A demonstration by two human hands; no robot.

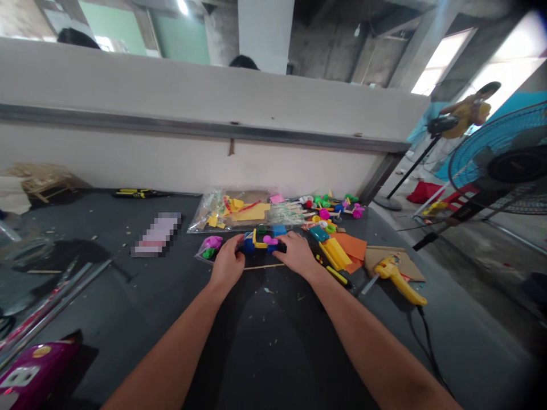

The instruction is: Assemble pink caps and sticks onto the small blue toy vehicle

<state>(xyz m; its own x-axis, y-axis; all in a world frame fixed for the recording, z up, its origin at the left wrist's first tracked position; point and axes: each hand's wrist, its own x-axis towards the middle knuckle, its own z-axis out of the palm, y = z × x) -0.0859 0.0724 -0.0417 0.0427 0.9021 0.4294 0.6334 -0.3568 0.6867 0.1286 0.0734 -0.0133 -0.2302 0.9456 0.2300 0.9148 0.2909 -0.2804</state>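
Note:
A small blue, yellow and pink object [260, 241] lies on the dark table between my two hands. My left hand [229, 262] is closed on its left end, the fingers bent round the blue part. On the right end, my right hand [296, 252] grips with thumb and fingers together. A thin wooden stick [262, 266] lies just in front of the object. Left of my left hand is a bag with pink and green lumps [210, 246]. Behind the object sits a blue block [279, 229].
A plastic bag of yellow pieces [245, 210] and many colourful lumps [325, 213] lie behind. At right are yellow strips [334, 253], a cutter [337, 275] and a yellow glue gun [399, 279]. Metal rods [55, 307] and a purple device [36, 370] are at left.

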